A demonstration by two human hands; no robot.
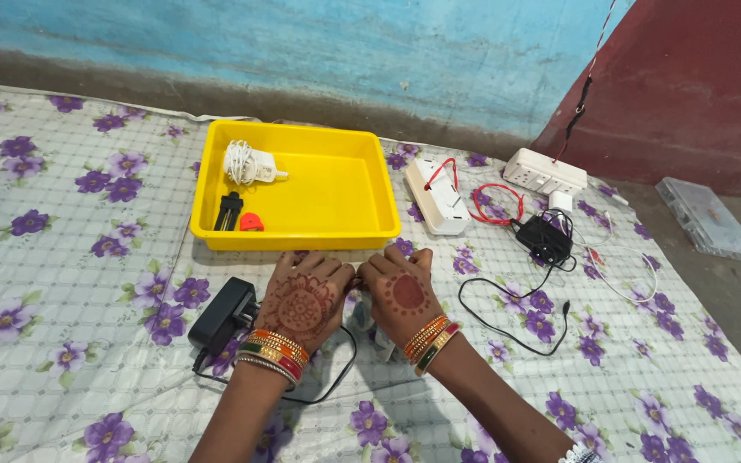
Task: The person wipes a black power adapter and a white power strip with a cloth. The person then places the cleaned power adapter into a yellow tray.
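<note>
Two hands at the tray's edge, a cable between them.

From the head view, we have the left hand (304, 302) and the right hand (405, 294) side by side, backs up, just in front of the yellow tray (362, 225) on the flowered sheet (70, 283). We judge the step to be handling the black cable (336, 377) of the black adapter (223, 314), which lies just left of the left hand; the cable loops under both wrists. The fingers of both hands curl downward, tips close together and nearly meeting, but we cannot tell what they pinch, since the palms hide it. Any next move calls for a firm hold on the cord. In the tray lie a white charger (246, 163), a black plug (229, 211) and a red piece (251, 222). To the right sit a white power strip (436, 195) and another black adapter (543, 239).
</note>
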